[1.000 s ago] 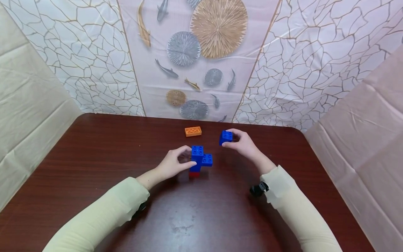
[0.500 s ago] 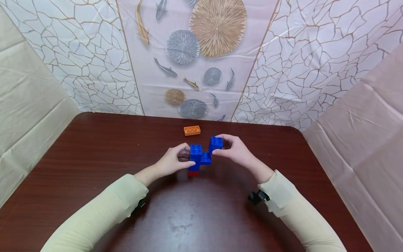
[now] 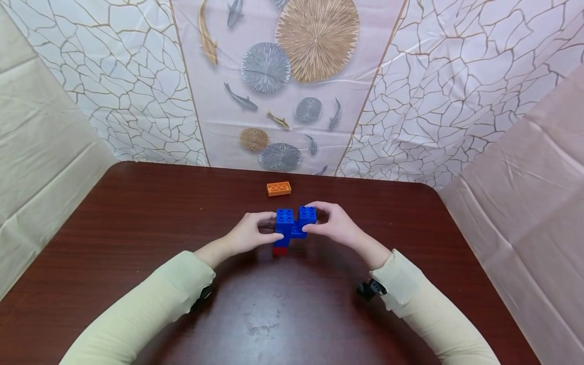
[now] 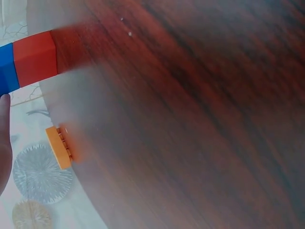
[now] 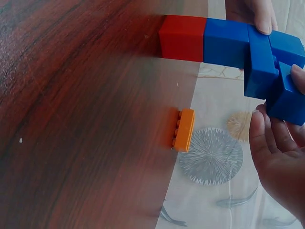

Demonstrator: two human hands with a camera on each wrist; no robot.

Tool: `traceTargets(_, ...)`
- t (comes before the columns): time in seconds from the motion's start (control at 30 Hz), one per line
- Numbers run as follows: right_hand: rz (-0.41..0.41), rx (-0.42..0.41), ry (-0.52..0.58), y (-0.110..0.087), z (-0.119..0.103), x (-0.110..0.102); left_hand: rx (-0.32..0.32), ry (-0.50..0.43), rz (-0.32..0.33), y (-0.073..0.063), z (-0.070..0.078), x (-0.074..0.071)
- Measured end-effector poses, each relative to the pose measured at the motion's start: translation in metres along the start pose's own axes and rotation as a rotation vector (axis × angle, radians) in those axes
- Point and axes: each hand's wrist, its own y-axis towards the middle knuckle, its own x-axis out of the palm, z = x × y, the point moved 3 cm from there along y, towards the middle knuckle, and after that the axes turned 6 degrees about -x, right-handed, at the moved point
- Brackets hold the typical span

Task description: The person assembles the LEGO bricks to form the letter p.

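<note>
A brick tower stands on the table, a red brick [image 5: 182, 38] at its foot and blue bricks above. One blue brick [image 5: 259, 67] juts out to the right as a ledge, and another blue brick [image 3: 285, 215] tops the tower. My left hand [image 3: 246, 234] grips the tower from the left, thumb on its near side. My right hand [image 3: 336, 223] pinches a square blue brick [image 3: 307, 214] between thumb and fingers. That brick sits over the ledge's studs, slightly tilted in the right wrist view, a few studs showing at the joint.
Behind the tower, near the back edge of the dark wooden table [image 3: 150, 213], an orange brick [image 3: 279, 189] lies upside down, its hollow side upward. A patterned cloth [image 3: 269, 121] hangs beyond that edge, with pale cloth panels at both sides.
My right hand has brought its blue brick leftward and toward me, from beyond the tower's right side down onto the ledge. My left hand keeps its hold on the tower.
</note>
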Motion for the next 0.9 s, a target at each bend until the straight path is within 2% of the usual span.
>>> traceTargets(0.47, -0.012, -0.005, -0.033, -0.0001, -0.0002, -0.0019, 0.028, -0.013, -0.041, 0.0025, 0.0042, -0.0031)
traceTargets(0.7, -0.024, -0.036, -0.064, 0.0019, -0.0013, 0.0011, 0.005, -0.008, -0.039, 0.0031, 0.0037, -0.0049)
traceTargets(0.9, -0.025, -0.032, -0.048, -0.0002, -0.0001, 0.001, 0.018, -0.017, -0.049, 0.006, 0.0013, -0.0054)
